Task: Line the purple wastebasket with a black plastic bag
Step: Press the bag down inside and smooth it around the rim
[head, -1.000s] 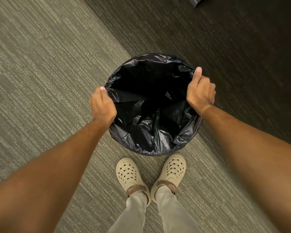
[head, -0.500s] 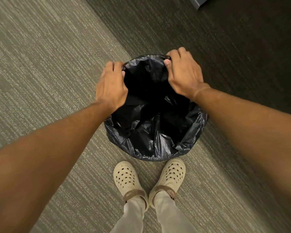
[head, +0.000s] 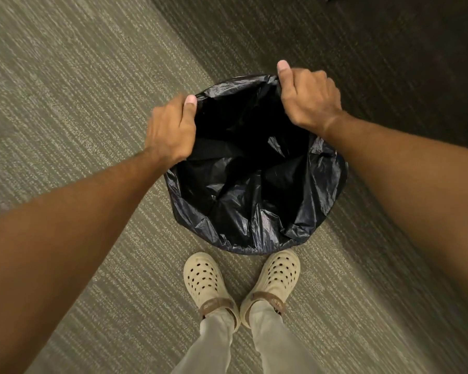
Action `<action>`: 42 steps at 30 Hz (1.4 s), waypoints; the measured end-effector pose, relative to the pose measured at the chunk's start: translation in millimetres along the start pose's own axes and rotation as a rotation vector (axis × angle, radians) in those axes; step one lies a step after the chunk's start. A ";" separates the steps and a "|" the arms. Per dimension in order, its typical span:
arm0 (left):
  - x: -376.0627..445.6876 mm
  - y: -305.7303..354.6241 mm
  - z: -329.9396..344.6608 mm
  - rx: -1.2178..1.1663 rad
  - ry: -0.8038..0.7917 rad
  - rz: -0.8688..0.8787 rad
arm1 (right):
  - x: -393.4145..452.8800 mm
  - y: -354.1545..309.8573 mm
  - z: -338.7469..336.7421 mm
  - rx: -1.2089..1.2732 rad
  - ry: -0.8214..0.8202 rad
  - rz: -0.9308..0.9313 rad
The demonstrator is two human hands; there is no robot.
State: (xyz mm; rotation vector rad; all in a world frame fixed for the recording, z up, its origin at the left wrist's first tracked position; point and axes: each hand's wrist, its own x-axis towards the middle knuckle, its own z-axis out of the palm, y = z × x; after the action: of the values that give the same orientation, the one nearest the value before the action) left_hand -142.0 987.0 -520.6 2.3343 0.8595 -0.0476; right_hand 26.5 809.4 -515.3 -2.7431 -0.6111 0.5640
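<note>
A view looking straight down at a person's two bare forearms reaching forward over a black plastic bag (head: 254, 190) that stands open on the carpeted floor (head: 79, 109). The left hand (head: 170, 130) clenches the bag's rim at the far left, thumb on top and fingers curled under the plastic. The right hand (head: 308, 98) grips the rim at the far right, thumb raised and pressed against the gathered edge.

Half a second earlier both hands sat close together at the far edge of the opening; now they have spread apart, pulling the mouth of the bag wider. A second ago they held the rim lower, at its left and right sides.

The bag is glossy and crinkled, its folds draped outward all around so that the wastebasket beneath is fully covered and none of its purple shows. The interior is dark. It stands just in front of the person's cream perforated clogs (head: 204, 282), near the boundary with darker flooring (head: 389, 49).
</note>
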 end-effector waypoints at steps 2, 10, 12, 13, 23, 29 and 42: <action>-12.9 1.1 -1.6 0.015 0.071 -0.066 | -13.4 4.4 -1.7 0.023 0.105 0.056; -118.6 13.4 19.8 -0.380 0.202 -0.702 | -141.9 29.5 21.2 0.511 0.314 0.771; -133.1 21.1 31.8 -0.535 0.217 -0.880 | -157.8 22.9 37.1 0.691 0.300 0.950; -136.0 24.8 37.1 -0.594 0.246 -0.946 | -161.1 19.6 44.0 0.746 0.304 1.031; -133.6 25.2 59.1 -0.686 0.468 -1.043 | -166.2 16.9 57.6 0.930 0.426 1.118; -144.0 9.5 35.7 -0.479 0.331 -0.817 | -169.6 14.8 24.6 0.405 0.555 0.690; -145.4 -16.4 50.5 -0.348 0.275 -0.316 | -72.4 -29.8 198.0 0.016 -0.877 0.190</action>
State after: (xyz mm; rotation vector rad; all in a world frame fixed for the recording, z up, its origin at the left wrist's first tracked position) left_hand -256.9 884.3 -534.5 1.8896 1.2578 0.2752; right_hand -128.9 837.7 -658.1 -2.4449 -0.4952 1.8311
